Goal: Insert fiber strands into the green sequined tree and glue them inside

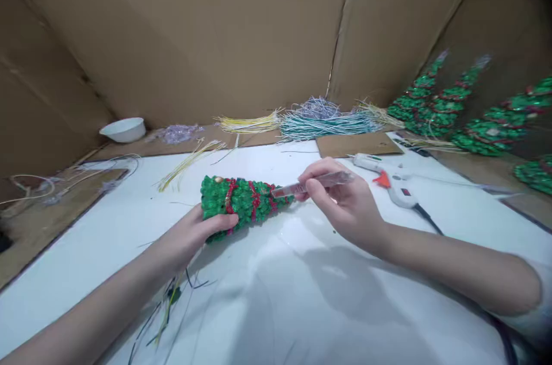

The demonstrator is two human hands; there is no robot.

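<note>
Green beaded tree [242,204] is lying sideways over the white table [142,221], long axis running left to right, wide base at your left. Your left hand [192,231] is gripping that base, thumb on the near side. Your right hand [351,210], nearer the narrow tip, is pinching a clear strip [297,188] pointing left over the red trim [255,201]; contact I can't tell.

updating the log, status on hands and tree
Left fingers gripping green tree by wide end. Right fingers holding clear tool, tip over tree. Glue gun off right, not in way.
</note>
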